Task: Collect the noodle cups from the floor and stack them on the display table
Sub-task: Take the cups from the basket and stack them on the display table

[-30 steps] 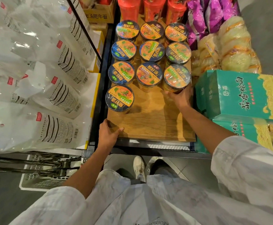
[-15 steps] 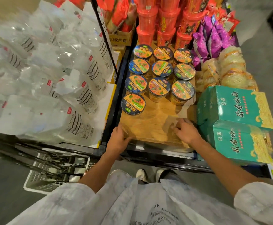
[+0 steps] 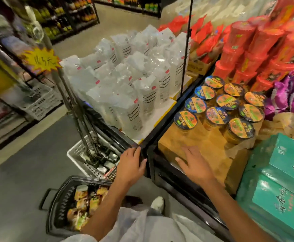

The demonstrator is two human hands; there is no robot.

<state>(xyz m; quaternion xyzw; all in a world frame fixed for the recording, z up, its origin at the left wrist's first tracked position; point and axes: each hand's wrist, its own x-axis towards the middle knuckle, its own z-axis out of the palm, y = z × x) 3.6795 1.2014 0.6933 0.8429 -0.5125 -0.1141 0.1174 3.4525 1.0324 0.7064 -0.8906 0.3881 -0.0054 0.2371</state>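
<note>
Several noodle cups point(image 3: 223, 109) with blue-rimmed orange lids stand in rows on the wooden top of the display table point(image 3: 181, 142). On the floor at the lower left a black basket point(image 3: 60, 205) holds more noodle cups point(image 3: 83, 205). My left hand point(image 3: 131, 165) rests with relaxed fingers on the black corner frame of the table and holds nothing. My right hand point(image 3: 194, 164) hovers flat, fingers spread, over the front of the wooden top, empty.
White bagged goods point(image 3: 130, 81) fill the stand to the left. Red cups point(image 3: 258, 49), purple bags point(image 3: 291, 95) and teal boxes point(image 3: 279, 186) crowd the right. A white crate point(image 3: 93, 158) with a black metal stand sits on the floor. My shoe point(image 3: 157, 204) is below.
The view swung left and down, bringing the floor basket into sight. My left hand slid from the wooden top's edge to the black corner frame. My right hand stayed over the front of the wood.
</note>
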